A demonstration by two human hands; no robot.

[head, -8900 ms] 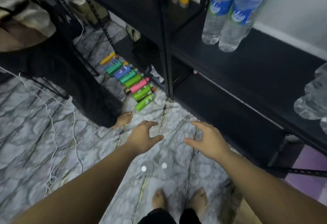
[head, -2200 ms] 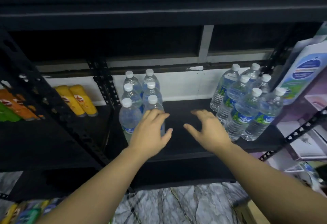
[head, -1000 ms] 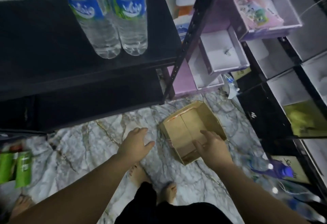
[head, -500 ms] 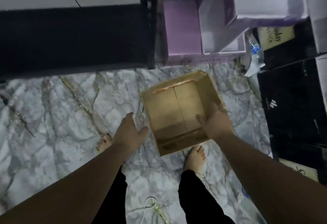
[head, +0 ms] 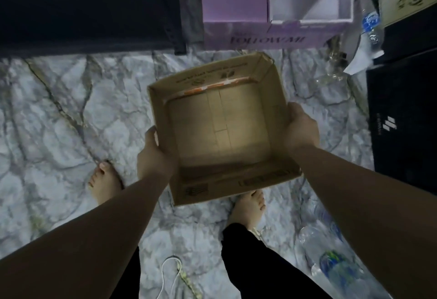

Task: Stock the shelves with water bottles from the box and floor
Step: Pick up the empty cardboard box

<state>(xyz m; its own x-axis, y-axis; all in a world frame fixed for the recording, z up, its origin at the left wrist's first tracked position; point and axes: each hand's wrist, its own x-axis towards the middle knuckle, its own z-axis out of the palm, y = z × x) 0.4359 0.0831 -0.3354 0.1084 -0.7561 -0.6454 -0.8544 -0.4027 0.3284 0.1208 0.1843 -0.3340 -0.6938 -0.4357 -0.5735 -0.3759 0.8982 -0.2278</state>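
Note:
An open brown cardboard box [head: 272, 100] with nothing inside it is held over the marble floor. My left hand [head: 153, 156] grips its left wall and my right hand [head: 300, 128] grips its right wall. Clear water bottles [head: 331, 258] with blue and green labels lie on the floor at the lower right, partly behind my right forearm. Another bottle [head: 370, 24] lies at the upper right beside the purple boxes. The bottom black shelf [head: 87, 8] fills the upper left.
Purple and white boxes [head: 267, 34] stand on the floor beyond the cardboard box. A black case [head: 402, 121] sits at the right. My bare feet [head: 104, 183] are under the box. A white cable [head: 170, 275] lies on the floor between my legs.
I looked down from the stocked shelf to the floor. Both hands closed on the box's sides and the box has risen toward the camera.

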